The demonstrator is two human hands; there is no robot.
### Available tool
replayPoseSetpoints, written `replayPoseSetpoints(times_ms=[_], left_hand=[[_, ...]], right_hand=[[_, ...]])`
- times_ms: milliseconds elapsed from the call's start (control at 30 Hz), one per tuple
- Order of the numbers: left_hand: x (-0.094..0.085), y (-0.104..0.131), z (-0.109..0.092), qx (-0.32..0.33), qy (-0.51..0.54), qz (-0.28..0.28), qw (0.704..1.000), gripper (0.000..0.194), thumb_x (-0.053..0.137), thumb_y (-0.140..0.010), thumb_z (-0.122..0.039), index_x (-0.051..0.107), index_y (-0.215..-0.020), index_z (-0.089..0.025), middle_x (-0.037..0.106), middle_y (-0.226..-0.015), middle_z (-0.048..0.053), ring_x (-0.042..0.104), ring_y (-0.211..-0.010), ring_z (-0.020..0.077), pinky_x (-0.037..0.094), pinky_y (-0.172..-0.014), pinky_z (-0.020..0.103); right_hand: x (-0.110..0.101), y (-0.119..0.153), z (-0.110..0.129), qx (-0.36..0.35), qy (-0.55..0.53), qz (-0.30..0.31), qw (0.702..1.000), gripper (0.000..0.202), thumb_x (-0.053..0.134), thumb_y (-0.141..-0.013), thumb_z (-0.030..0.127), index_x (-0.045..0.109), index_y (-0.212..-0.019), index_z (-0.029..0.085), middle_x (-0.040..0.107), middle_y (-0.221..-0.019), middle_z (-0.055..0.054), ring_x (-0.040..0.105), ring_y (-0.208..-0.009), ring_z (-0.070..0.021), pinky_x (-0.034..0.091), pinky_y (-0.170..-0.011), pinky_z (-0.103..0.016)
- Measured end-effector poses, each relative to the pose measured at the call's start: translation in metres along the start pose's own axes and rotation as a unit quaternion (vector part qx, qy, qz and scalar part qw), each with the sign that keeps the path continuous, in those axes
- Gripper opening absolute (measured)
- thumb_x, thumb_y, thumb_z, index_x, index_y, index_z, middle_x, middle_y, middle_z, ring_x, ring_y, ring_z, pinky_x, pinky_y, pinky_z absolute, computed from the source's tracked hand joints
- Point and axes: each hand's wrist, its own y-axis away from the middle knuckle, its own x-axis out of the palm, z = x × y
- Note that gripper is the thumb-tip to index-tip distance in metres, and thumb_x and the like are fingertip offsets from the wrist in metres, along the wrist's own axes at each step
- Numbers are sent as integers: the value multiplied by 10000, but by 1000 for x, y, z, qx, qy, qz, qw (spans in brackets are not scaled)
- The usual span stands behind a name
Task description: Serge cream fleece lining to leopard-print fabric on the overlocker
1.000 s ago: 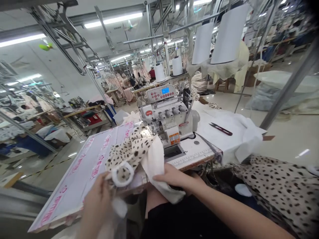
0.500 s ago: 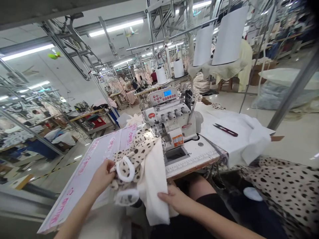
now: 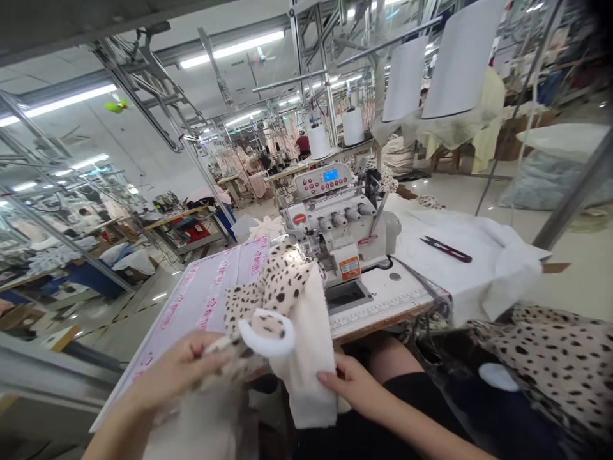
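Note:
My left hand point(image 3: 184, 364), a little blurred, is closed on the edge of a spotted fabric piece point(image 3: 282, 284) at the left of the overlock sewing machine point(image 3: 338, 220). A fuzzy white ring-shaped trim point(image 3: 265, 347) shows on this fabric, near my fingers. Cream fabric point(image 3: 306, 338) hangs over the table's front edge from beside the machine's needle area. Its lower right edge is pinched between the thumb and fingers of my right hand point(image 3: 354, 383). The upper end of the spotted fabric lies at the lit needle area, where the presser foot cannot be made out.
Dark red thread snips point(image 3: 446, 249) lie on white cloth point(image 3: 479, 275) right of the machine. More spotted fabric point(image 3: 565, 358) is heaped at the lower right. Large white thread cones point(image 3: 460, 61) stand above. Printed sheeting point(image 3: 201, 291) covers the left table.
My left hand has moved down with the spotted fabric, and the ring trim has shifted right and tilted. My right hand keeps its pinch on the cream fabric. The view has turned slightly left.

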Motion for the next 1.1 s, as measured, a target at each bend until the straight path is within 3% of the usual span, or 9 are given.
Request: replayPoseSetpoints(times_ms=[67, 200, 300, 367, 467, 633, 767, 900, 1100], left_hand=[[18, 4, -15, 33, -87, -14, 996, 256, 466, -758, -380, 575, -674, -164, 577, -657, 26, 545, -617, 147, 445, -565, 220], [51, -2, -27, 109, -197, -149, 963, 240, 353, -758, -241, 588, -760, -196, 621, -792, 31, 592, -772, 157, 482, -681, 230], [71, -9, -24, 131, -210, -240, 939, 300, 318, -788, -245, 585, -921, -211, 653, -834, 11, 617, -737, 141, 492, -631, 218], [82, -12, -24, 147, -219, -264, 928, 276, 372, -819, -338, 582, -954, -220, 667, -839, -3, 629, -700, 137, 489, -583, 207], [96, -12, -28, 209, -274, -278, 897, 268, 494, -784, -455, 607, -867, -227, 676, -741, -18, 622, -579, 133, 467, -509, 207], [109, -4, -41, 270, -409, -262, 832, 203, 475, -815, -379, 610, -737, -248, 641, -611, -5, 585, -479, 152, 419, -449, 254], [124, -6, -44, 300, -362, -187, 863, 157, 478, -824, -358, 553, -905, -246, 651, -721, -4, 604, -536, 144, 442, -468, 244], [134, -12, -31, 252, -300, -164, 906, 262, 422, -815, -215, 445, -1076, -208, 631, -871, 29, 627, -685, 138, 490, -553, 221], [148, -14, -24, 301, -326, -232, 866, 210, 354, -823, -117, 511, -947, -180, 579, -863, 64, 599, -784, 140, 483, -713, 231]], right_hand=[[-2, -3, 4, -28, -4, -36, 999, 379, 583, -743, 424, 615, -969, 121, 645, -939, -89, 568, -896, -248, 445, -807, -362], [-3, -5, 8, -17, 15, -78, 997, 298, 602, -722, 385, 634, -846, 116, 648, -845, -76, 568, -797, -223, 455, -736, -336], [-1, 0, 11, -8, -5, -72, 997, 288, 604, -715, 374, 633, -838, 116, 645, -811, -60, 562, -746, -201, 451, -693, -309], [0, 5, 12, -10, -23, -78, 997, 302, 613, -705, 367, 629, -877, 119, 642, -832, -54, 559, -750, -193, 447, -697, -300], [-1, 12, 13, 3, -44, -76, 996, 362, 646, -676, 361, 614, -946, 122, 633, -858, -46, 552, -758, -183, 444, -707, -292], [-1, 22, 16, 21, -44, -52, 997, 333, 645, -681, 436, 626, -746, 109, 585, -721, -17, 514, -672, -148, 424, -640, -256], [1, 27, 19, 7, -82, -24, 996, 369, 598, -737, 465, 633, -811, 105, 604, -752, -24, 529, -700, -152, 436, -673, -268], [0, 30, 17, 7, -109, -23, 994, 356, 608, -741, 433, 623, -875, 103, 621, -814, -42, 547, -773, -173, 443, -729, -292], [4, 33, 13, 12, -121, -32, 992, 359, 630, -723, 399, 596, -939, 115, 621, -841, -42, 562, -770, -169, 457, -729, -293]])
